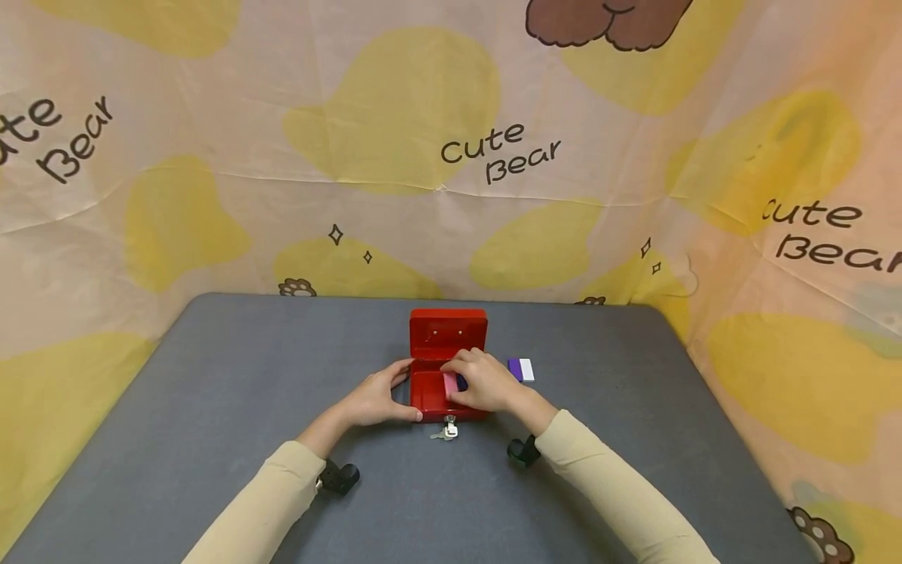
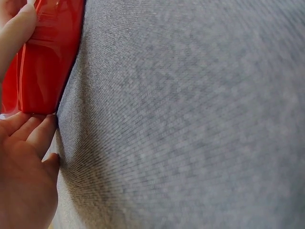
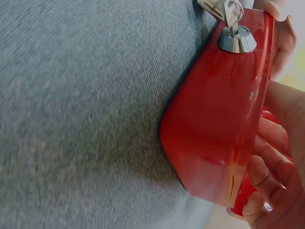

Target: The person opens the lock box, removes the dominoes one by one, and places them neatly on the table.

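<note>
Red box (image 1: 427, 393), one, glossy: sitting on the grey surface (image 1: 282, 376) between the two hands, with its lid (image 1: 447, 323) standing raised on the side beyond them. Left hand (image 1: 373, 401), one: bracing the box from its left side, the thumb pressing at the near corner and the fingers reaching around toward the far one, the span between them standing wide. Right hand (image 1: 486, 381), one: reaching over the box's right side and pinching a pink block (image 1: 451, 384) in a narrow hold, thumb on the near end, fingertips on the far end. Pink block, one: lying within or just above the box's hollow; its exact height over the floor is not showing. Governing relation, as judged: the block is lying directly between the right thumb and fingers, its visible long axis running away from the person, with the right hand nearer and the left hand waiting across the box's left half. Dark patch, one: showing beside the block, under the right hand; whether it is belonging to the block cannot be told. Keys (image 1: 449, 429), a bunch: hanging from the lock (image 3: 237, 40) on the box's near wall, between the wrists. Purple-and-white block (image 1: 521, 370), one: lying on the surface just to the right of the right hand.
</note>
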`<act>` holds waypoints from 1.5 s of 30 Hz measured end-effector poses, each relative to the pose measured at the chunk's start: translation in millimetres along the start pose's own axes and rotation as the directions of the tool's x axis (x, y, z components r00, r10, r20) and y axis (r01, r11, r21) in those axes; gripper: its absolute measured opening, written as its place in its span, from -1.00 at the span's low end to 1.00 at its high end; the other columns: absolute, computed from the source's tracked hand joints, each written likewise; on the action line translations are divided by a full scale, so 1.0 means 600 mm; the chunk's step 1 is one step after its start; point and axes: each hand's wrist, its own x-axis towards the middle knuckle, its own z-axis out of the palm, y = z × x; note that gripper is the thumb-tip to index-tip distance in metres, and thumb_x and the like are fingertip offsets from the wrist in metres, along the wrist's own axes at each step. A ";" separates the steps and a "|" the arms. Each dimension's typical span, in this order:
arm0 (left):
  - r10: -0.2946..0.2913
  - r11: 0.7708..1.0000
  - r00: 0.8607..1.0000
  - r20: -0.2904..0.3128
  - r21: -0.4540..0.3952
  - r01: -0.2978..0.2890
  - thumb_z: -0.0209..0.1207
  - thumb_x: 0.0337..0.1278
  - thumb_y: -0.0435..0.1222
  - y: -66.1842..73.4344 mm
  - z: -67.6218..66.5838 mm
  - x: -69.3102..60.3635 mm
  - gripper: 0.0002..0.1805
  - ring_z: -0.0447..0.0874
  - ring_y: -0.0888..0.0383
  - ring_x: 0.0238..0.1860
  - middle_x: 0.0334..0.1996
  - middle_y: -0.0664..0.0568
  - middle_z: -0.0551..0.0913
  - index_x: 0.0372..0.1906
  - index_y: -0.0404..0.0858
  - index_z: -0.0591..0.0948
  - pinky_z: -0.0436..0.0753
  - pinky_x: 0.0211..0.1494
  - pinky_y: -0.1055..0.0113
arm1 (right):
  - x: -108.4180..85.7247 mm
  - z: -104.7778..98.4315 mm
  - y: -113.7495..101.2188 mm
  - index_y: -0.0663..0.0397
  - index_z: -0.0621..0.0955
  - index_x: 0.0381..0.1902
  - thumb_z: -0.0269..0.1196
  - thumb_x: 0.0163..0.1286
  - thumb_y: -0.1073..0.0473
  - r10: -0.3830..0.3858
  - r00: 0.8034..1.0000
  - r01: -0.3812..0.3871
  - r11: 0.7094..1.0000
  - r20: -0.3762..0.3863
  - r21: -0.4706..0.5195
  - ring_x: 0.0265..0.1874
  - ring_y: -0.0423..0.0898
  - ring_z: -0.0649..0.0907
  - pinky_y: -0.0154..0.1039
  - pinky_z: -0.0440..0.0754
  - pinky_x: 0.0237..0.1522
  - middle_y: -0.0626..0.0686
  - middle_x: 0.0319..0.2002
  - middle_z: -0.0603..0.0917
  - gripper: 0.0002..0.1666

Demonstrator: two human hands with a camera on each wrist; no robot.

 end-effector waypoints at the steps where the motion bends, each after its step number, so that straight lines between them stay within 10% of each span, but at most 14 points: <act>1: -0.001 1.000 1.000 0.002 -0.002 0.001 0.44 -0.27 -0.13 0.000 0.000 0.000 0.00 0.33 -0.06 0.28 0.31 -0.17 0.30 0.34 -0.30 0.18 0.31 0.28 0.03 | -0.002 -0.002 0.001 0.02 0.61 -0.02 0.30 0.13 -0.03 0.002 1.000 -0.002 1.000 -0.002 0.001 -0.20 -0.11 0.52 -0.24 0.54 -0.12 0.00 -0.13 0.61 -0.54; 45: -0.002 1.000 1.000 -0.008 -0.021 0.002 0.46 -0.31 -0.11 0.001 0.002 -0.001 0.04 0.32 -0.04 0.29 0.31 -0.15 0.29 0.34 -0.32 0.18 0.32 0.29 0.08 | -0.076 -0.063 0.058 0.04 0.61 0.00 0.38 0.06 0.04 0.092 0.993 -0.089 0.995 -0.070 0.047 -0.14 -0.10 0.51 -0.20 0.55 -0.13 0.00 -0.10 0.59 -0.49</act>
